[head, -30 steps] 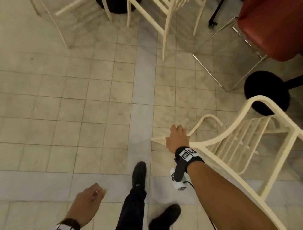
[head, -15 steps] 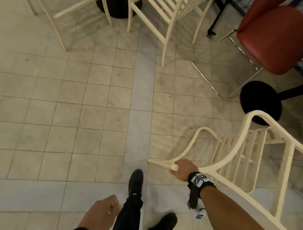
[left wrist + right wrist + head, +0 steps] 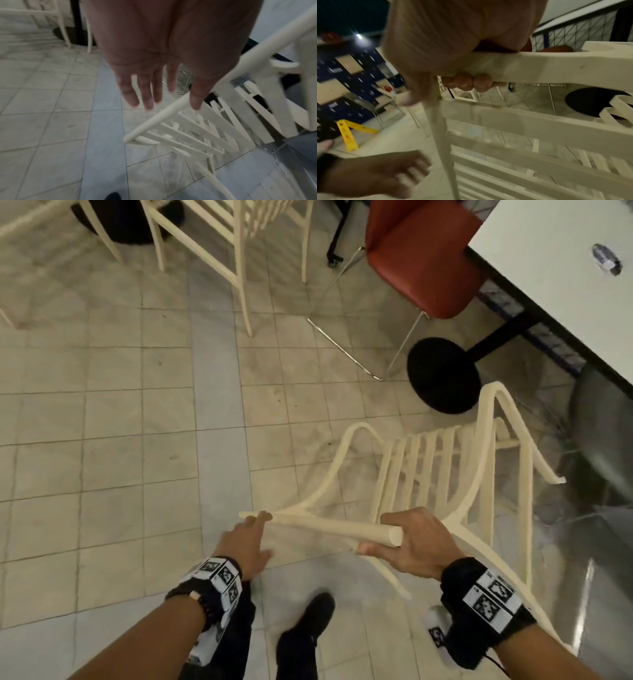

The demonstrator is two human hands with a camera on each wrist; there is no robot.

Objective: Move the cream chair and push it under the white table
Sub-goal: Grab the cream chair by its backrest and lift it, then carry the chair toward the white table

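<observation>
The cream chair (image 3: 442,470) is tilted toward me over the tiled floor, its slatted seat facing away. My right hand (image 3: 411,542) grips the right end of its top rail, fingers (image 3: 465,82) curled under the cream chair's rail (image 3: 539,67). With fingers straight, my left hand (image 3: 246,542) reaches the rail's left end, fingertips just at it. In the left wrist view the left hand (image 3: 154,88) is spread above the rail (image 3: 154,119), and it appears blurred (image 3: 376,173) in the right wrist view. The white table (image 3: 548,268) stands at the upper right.
A red chair (image 3: 421,258) on a chrome frame stands by the table, with the table's black round base (image 3: 442,374) behind the cream chair. Other cream chairs (image 3: 236,251) stand at the top. A grey chair (image 3: 603,440) is at the right. My feet are below.
My left hand has risen from beside my leg to the rail's left end. The chair has swung round toward me in my right hand, and the white table has come into view.
</observation>
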